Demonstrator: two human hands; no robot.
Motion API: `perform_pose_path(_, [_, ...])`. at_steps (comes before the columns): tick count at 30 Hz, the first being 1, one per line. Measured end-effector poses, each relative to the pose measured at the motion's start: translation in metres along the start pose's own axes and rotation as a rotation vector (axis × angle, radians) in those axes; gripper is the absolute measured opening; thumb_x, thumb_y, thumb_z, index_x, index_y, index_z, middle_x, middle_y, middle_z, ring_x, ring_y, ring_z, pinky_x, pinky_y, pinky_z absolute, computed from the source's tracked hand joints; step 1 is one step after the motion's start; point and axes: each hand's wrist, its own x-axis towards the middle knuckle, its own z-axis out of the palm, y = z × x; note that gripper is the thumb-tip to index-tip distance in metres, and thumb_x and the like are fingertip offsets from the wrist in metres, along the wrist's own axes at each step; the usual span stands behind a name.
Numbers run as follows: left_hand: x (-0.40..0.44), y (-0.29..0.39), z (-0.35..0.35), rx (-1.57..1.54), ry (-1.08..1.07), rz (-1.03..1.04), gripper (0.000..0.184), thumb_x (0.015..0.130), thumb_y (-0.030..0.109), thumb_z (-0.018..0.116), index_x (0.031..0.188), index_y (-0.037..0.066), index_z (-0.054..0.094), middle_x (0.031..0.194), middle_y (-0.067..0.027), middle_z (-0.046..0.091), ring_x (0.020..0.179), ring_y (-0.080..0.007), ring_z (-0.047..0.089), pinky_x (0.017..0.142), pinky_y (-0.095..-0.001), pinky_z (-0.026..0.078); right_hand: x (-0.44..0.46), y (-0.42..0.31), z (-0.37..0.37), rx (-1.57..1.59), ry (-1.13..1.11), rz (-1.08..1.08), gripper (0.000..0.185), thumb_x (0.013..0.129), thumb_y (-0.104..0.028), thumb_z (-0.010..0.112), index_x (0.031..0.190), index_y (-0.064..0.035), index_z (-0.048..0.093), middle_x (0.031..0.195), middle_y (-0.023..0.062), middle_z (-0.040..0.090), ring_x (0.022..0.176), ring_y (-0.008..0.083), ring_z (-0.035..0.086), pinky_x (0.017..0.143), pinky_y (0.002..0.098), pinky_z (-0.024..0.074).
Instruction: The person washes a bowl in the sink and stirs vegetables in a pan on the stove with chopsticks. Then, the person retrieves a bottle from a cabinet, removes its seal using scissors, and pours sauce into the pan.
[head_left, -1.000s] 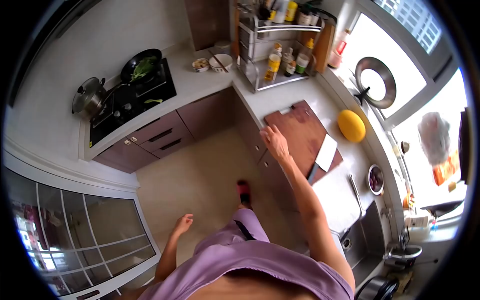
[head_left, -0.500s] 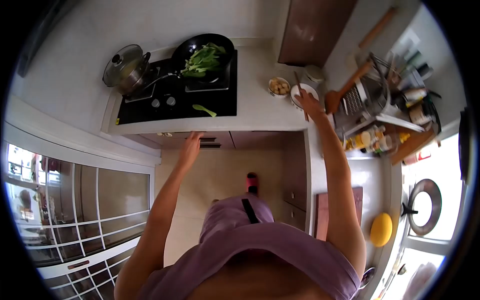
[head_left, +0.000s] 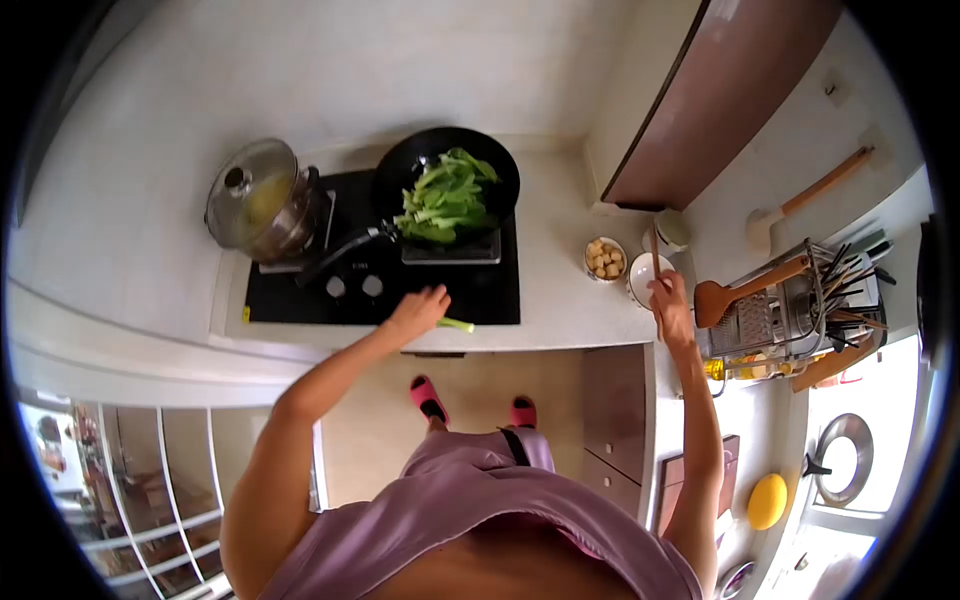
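Head view: our left hand [head_left: 418, 312] has moved over the black glass stove [head_left: 495, 298], centre frame, bringing the pale-green leaf piece [head_left: 457, 325] within reach; our right hand [head_left: 674, 308] touches brown wooden chopsticks [head_left: 655, 242], right of centre. Whether either hand's fingers grip, we cannot tell.

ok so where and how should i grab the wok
Probably around the middle of its long handle, with the left hand from the front: the handle juts from the wok leftward and frontward, while the glass-lidded pot stands close behind the handle's outer end.
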Motion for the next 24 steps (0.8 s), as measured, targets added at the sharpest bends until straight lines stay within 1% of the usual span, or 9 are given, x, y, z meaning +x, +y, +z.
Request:
perform_pose_path(3, [-0.004,-0.022,0.030,-0.017,-0.079,0.075,0.010,0.079,0.010,0.060,0.086,0.003,0.059,0.094,-0.0114,0.056,0.073,-0.0240,0.064,0.054,-0.0357,0.058,0.000,-0.077,-0.013,0.081,0.273,0.250,0.018,0.084,0.009,0.060,0.098,-0.0011,0.063,0.106,0.0164,0.051,0.091,0.0292,0.057,0.076,0.0357,0.0496])
perform_pose_path(5, [-0.008,-0.031,0.038,-0.081,-0.088,0.142,0.010,0.079,0.009,0.060,0.086,0.002,0.059,0.088,-0.0108,0.058,0.073,-0.0239,0.065,0.056,-0.0354,0.058,-0.002,-0.123,-0.016,0.023,0.454,0.302,0.009,0.090,0.001,0.057,0.095,0.0005,0.063,0.104,0.0151,0.051,0.095,0.0269,0.056,0.080,0.0349,0.0495])
perform_pose_path(8, [-0.009,-0.032,0.007,-0.182,-0.067,0.165,0.012,0.079,0.008,0.060,0.089,0.002,0.058,0.082,-0.0097,0.057,0.075,-0.0231,0.066,0.060,-0.0338,0.058,-0.018,-0.153,-0.001,0.367,0.685,0.468,0.030,0.101,-0.019,0.044,0.094,0.0027,0.063,0.103,0.0116,0.051,0.101,0.0226,0.054,0.085,0.0355,0.0496])
perform_pose_path(11, [0.010,-0.051,-0.061,-0.201,0.134,0.164,0.013,0.079,0.007,0.060,0.091,0.002,0.057,0.084,-0.0101,0.058,0.077,-0.0230,0.066,0.064,-0.0324,0.057,0.010,-0.210,-0.019,0.566,0.754,0.532,0.031,0.102,-0.020,0.043,0.095,0.0032,0.062,0.104,0.0108,0.051,0.101,0.0206,0.054,0.090,0.0349,0.0497])
perform_pose_path(13, [0.034,-0.073,-0.108,-0.237,0.277,0.034,0.012,0.080,0.004,0.059,0.092,0.002,0.056,0.084,-0.0106,0.058,0.079,-0.0239,0.065,0.066,-0.0317,0.057,0.031,-0.212,-0.017,0.624,0.669,0.461,0.032,0.104,-0.023,0.045,0.098,0.0029,0.062,0.102,0.0114,0.056,0.097,0.0185,0.057,0.094,0.0341,0.0499])
perform_pose_path(17, [0.082,-0.120,-0.101,-0.103,0.368,-0.031,0.024,0.082,0.005,0.061,0.104,-0.003,0.058,0.088,-0.0123,0.057,0.084,-0.0247,0.066,0.067,-0.0314,0.056,0.110,-0.219,0.018,0.724,0.388,0.407,0.024,0.101,-0.016,0.054,0.101,0.0039,0.067,0.098,0.0099,0.063,0.091,0.0168,0.060,0.084,0.0286,0.0494])
perform_pose_path(19, [0.068,-0.124,-0.125,-0.261,0.341,-0.098,0.032,0.083,0.012,0.066,0.112,-0.002,0.060,0.095,-0.0123,0.059,0.089,-0.0257,0.065,0.071,-0.0336,0.056,0.154,-0.205,0.056,0.715,0.283,0.299,0.019,0.098,-0.013,0.058,0.100,0.0032,0.069,0.095,0.0102,0.064,0.090,0.0161,0.062,0.080,0.0276,0.0500])
perform_pose_path(21, [0.036,-0.130,-0.136,-0.342,0.525,-0.168,0.038,0.083,0.019,0.070,0.117,0.002,0.060,0.102,-0.0103,0.062,0.091,-0.0276,0.063,0.077,-0.0367,0.054,0.203,-0.196,0.091,0.593,0.231,0.190,0.016,0.096,-0.011,0.061,0.100,0.0018,0.069,0.093,0.0115,0.065,0.088,0.0170,0.065,0.078,0.0279,0.0509])
perform_pose_path(24, [-0.033,-0.138,-0.133,-0.301,0.463,-0.373,0.041,0.084,0.023,0.070,0.120,0.007,0.061,0.105,-0.0101,0.063,0.094,-0.0294,0.061,0.081,-0.0400,0.050,0.259,-0.171,0.152,0.720,0.212,0.119,0.013,0.094,-0.009,0.063,0.100,-0.0006,0.071,0.092,0.0114,0.066,0.084,0.0184,0.065,0.074,0.0297,0.0515])
